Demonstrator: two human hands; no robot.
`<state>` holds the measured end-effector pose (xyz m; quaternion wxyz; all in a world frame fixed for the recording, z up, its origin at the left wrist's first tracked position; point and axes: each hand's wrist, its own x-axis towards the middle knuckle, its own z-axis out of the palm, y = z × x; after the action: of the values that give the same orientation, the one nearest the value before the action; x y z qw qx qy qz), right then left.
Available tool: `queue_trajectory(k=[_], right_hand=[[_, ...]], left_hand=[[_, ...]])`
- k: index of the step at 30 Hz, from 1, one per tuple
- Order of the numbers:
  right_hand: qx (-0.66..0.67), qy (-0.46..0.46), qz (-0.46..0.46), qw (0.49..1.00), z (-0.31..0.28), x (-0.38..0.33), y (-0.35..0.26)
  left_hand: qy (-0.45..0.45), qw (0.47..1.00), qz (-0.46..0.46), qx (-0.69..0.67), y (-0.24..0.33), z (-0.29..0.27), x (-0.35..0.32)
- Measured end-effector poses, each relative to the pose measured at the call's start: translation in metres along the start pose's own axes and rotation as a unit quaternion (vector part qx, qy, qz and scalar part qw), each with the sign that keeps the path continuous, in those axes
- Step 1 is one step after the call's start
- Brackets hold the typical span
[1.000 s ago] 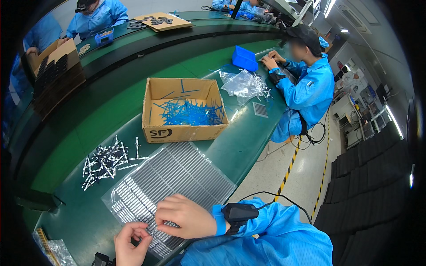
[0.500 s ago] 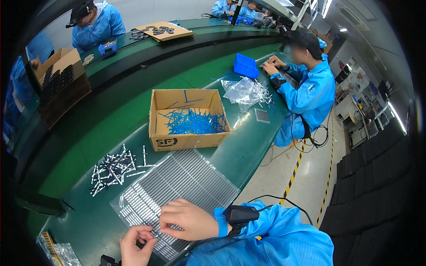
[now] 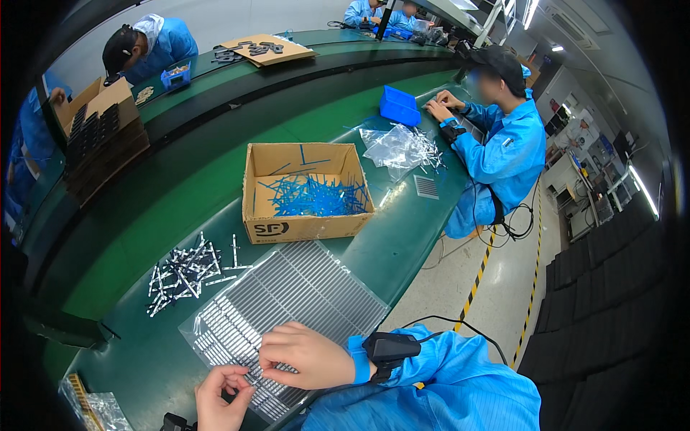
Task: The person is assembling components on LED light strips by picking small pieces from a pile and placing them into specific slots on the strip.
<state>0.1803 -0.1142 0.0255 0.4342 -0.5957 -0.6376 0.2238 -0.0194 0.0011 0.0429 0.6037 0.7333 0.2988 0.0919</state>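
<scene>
A clear sheet (image 3: 309, 287) with rows of narrow grey strips lies on the green bench in front of me. Toward its near left part the strips look brighter, silvery white. My right hand (image 3: 305, 357) rests over this brighter part, thumb and forefinger pinched together. Just left of it, my left hand (image 3: 223, 397) is also pinched, its fingertips close to those of the right. Whatever sits between the fingertips is too small to make out. Beyond the sheet's left side lies a loose pile of black-and-white strips (image 3: 185, 273).
A cardboard box (image 3: 309, 228) holding thin blue strips stands beyond the sheet. Farther along are clear plastic bags (image 3: 394, 149), a small strip sheet (image 3: 426, 187) and a blue bin (image 3: 399, 106). A co-worker (image 3: 503, 144) sits at the right. Plastic packaging (image 3: 108, 411) lies near left.
My hands hold almost the same pose over the sheet. Across the bench, a co-worker at the far left has bent the head lower.
</scene>
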Motion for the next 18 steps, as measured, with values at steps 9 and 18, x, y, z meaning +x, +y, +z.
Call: queue_trajectory(k=[9, 18], right_hand=[[0.004, 0.001, -0.002, 1.000, -0.0004, 0.0005, 0.0014], [0.004, 0.005, -0.001, 1.000, 0.0021, -0.0041, -0.0038]], left_hand=[[0.002, 1.000, 0.005, -0.001, -0.0040, 0.0012, 0.0013], [-0.005, 1.000, 0.008, 0.010, -0.0017, 0.0005, -0.0041]])
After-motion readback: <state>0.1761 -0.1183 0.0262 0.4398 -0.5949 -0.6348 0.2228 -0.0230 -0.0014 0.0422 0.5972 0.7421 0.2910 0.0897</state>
